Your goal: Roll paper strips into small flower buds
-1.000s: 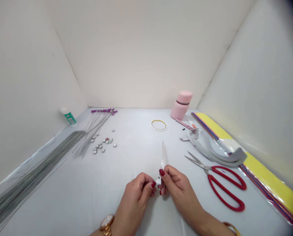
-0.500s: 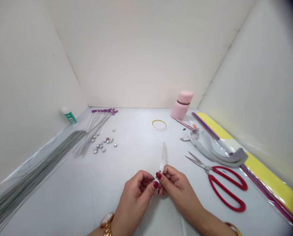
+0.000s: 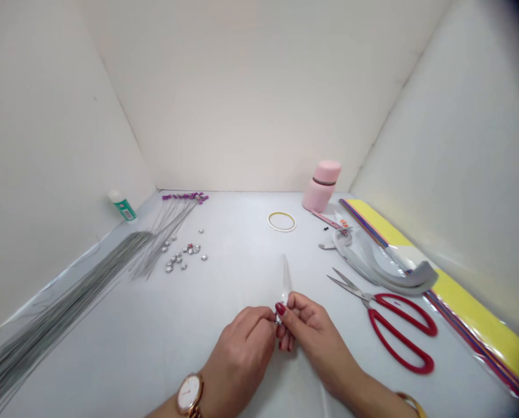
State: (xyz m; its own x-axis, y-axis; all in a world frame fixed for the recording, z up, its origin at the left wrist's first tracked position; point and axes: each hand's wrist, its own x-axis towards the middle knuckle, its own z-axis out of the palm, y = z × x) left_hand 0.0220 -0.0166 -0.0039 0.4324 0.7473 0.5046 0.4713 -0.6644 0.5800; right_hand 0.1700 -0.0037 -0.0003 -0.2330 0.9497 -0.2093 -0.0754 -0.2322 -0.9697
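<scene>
Two hands work at the near middle of the worktop [image 3: 124,348]. The left hand [image 3: 242,351] and right hand [image 3: 312,331] meet fingertip to fingertip, both pinched shut on the lower end of one strip [image 3: 285,277]. The left wrist bears one watch [image 3: 188,392], the right one bangle [image 3: 411,402].

The strip is narrow, pale and silvery. It stands almost upright from the fingers, leaning a little left, and tapers to a point. Its lower end looks crumpled or rolled between the red-nailed fingertips, though it is too small to tell more. It is held just above the worktop, with nothing else touching it.

To the right lie one pair of red-handled scissors [image 3: 392,328], blades pointing left, and beyond them a few curved grey bands [image 3: 385,267]. A stack of sheets [image 3: 472,305], yellow on top, runs along the right wall. At the back stand one pink bottle [image 3: 321,186] and, nearer the middle, one flat ring [image 3: 281,221]. To the left are one green-labelled glue [image 3: 122,206], a large bundle of wires [image 3: 54,313], a smaller fan of purple-tipped stems [image 3: 185,197], and a scatter of silver pieces [image 3: 183,253], too small to count exactly.

The worktop is plain white and matte, closed in on three sides by bare off-white walls [image 3: 242,87].
</scene>
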